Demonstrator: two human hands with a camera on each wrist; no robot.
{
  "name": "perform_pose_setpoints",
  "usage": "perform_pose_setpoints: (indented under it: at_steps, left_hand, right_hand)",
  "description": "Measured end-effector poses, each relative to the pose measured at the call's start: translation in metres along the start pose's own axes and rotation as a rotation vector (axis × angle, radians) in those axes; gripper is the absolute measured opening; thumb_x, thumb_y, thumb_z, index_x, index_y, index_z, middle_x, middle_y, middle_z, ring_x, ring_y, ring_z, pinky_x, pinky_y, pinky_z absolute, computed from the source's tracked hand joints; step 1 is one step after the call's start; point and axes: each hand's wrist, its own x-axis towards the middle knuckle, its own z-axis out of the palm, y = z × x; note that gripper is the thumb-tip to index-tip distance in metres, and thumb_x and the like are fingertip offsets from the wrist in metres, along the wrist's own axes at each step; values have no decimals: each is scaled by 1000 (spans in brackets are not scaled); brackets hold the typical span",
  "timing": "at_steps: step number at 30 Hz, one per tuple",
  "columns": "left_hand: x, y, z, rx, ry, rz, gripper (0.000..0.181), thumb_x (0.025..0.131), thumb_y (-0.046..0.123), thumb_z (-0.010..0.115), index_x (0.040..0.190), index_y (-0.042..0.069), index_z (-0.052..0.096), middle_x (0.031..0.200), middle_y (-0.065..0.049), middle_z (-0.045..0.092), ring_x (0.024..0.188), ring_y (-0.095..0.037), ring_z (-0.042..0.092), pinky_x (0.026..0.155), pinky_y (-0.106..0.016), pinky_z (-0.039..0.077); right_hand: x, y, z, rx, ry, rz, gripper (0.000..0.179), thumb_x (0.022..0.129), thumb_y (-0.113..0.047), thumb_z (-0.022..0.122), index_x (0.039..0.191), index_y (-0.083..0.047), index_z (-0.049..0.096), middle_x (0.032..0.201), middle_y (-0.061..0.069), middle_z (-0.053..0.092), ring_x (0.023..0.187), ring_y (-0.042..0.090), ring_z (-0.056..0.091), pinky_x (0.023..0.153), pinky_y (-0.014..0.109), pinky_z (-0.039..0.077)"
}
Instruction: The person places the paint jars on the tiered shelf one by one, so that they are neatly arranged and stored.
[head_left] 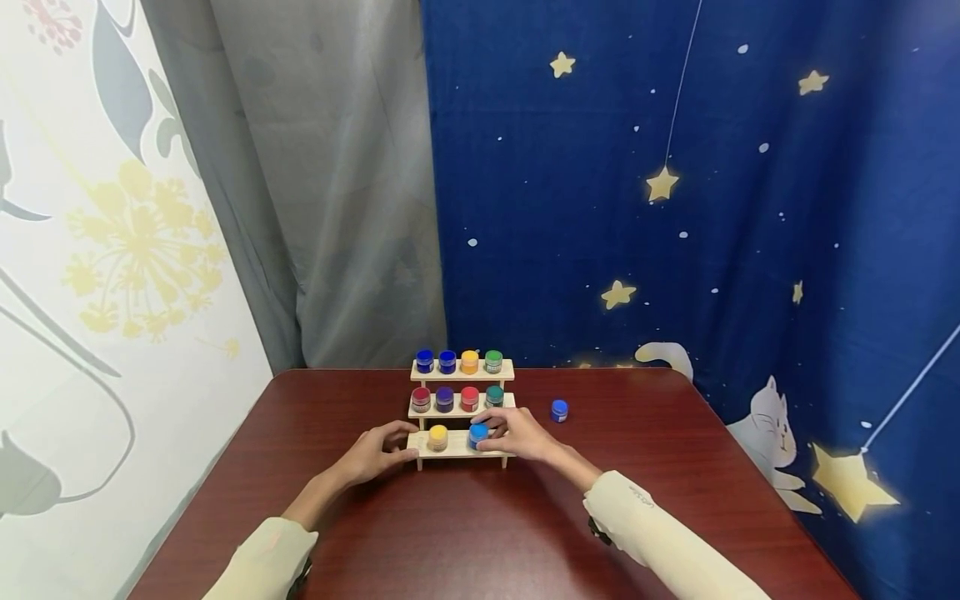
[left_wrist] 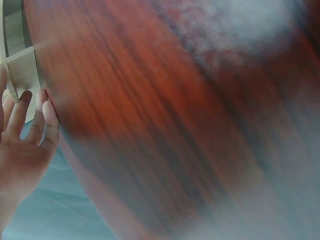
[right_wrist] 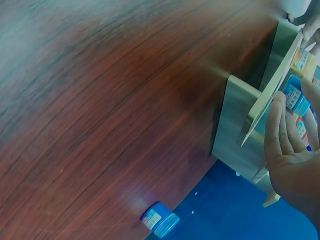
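A pale wooden three-tier rack (head_left: 457, 445) holds small paint jars. My right hand (head_left: 522, 435) pinches a blue paint jar (head_left: 477, 433) between thumb and fingers at the right part of the lowest tier. In the right wrist view, that blue jar (right_wrist: 297, 96) sits between my thumb and fingertips, close over the board. A yellow jar (head_left: 438, 437) stands left of it on the same tier. My left hand (head_left: 372, 454) holds the left end of this tier, thumb in front and fingers behind. In the left wrist view, its fingertips (left_wrist: 26, 95) overlap the rack's end (left_wrist: 25, 70).
Dark red, purple, red and teal jars (head_left: 469, 399) line the middle tier. On the top tier are two dark blue jars, an orange-yellow one and a green jar (head_left: 493, 362). Another blue jar (head_left: 559, 411) stands on the reddish-brown table (head_left: 637, 500), right of the rack. Curtains (head_left: 540, 208) hang behind.
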Motion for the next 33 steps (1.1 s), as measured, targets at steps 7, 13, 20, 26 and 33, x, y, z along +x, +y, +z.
perform_pose_setpoints:
  at_steps: [7,13,20,26,33]
  left_hand:
    - [1,0,1,5,-1,5,40,96,29,77,130,11,66,126,-15,72,112,-27,70,91,-44,56]
    - [1,1,2,7,-1,-2,39,97,28,77,130,11,66,126,-15,72,110,-26,70,89,-42,57]
    - [0,2,0,10,4,-23,39,97,29,77,130,13,66,128,-16,71,112,-27,69,92,-44,56]
    - [1,3,-1,10,-4,-19,40,97,30,76,131,12,65,129,-17,70,114,-29,69,93,-47,56]
    - [-1,2,0,11,-4,-22,39,97,29,76,131,12,65,128,-16,71,113,-27,70,93,-46,56]
  right_hand:
    - [8,-3,10,13,-14,0,38,89,-16,86,123,-9,73,113,7,76,98,16,74,82,26,58]
    - [11,-6,14,7,-31,26,38,90,-18,84,126,-12,72,118,5,75,101,15,73,85,25,57]
    - [12,-6,15,-8,-33,16,39,90,-16,84,126,-13,72,118,10,75,95,13,74,82,22,57]
    - [6,-2,9,24,-20,-23,41,88,-11,85,127,-9,71,118,12,75,90,16,76,81,26,59]
    - [-7,11,0,46,-12,-24,42,89,-9,84,128,-4,70,113,16,76,90,18,77,81,26,59]
